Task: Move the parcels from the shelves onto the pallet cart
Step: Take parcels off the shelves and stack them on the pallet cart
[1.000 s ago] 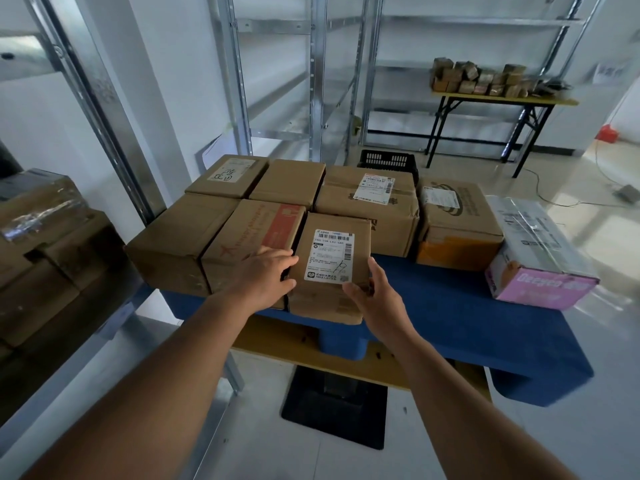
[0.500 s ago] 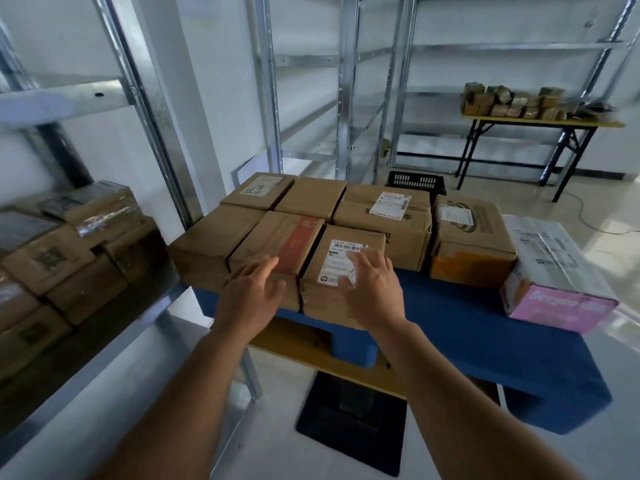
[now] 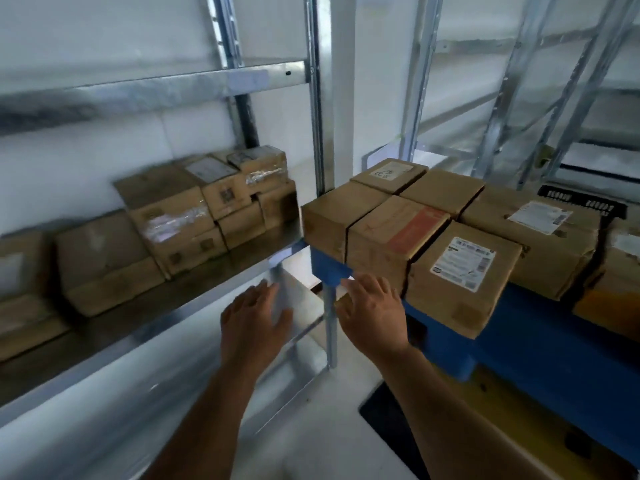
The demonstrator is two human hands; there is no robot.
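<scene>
Head view — parcel point(image 3: 460, 282) label illegible.

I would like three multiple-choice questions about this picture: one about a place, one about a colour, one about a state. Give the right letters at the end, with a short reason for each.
1. Where do the parcels that wait to be moved lie?
A. on the shelf at the left
B. on the floor
C. on the top shelf

2. What colour is the cart deck under the boxes at the right?
A. green
B. blue
C. red

3. In what state are the two hands?
A. both grip one box
B. one holds a label
C. both open, holding nothing

Answers:
1 A: brown parcels are stacked on the shelf at the left.
2 B: the cart deck under the boxes is blue.
3 C: the left hand and right hand have spread fingers and hold nothing.
</scene>
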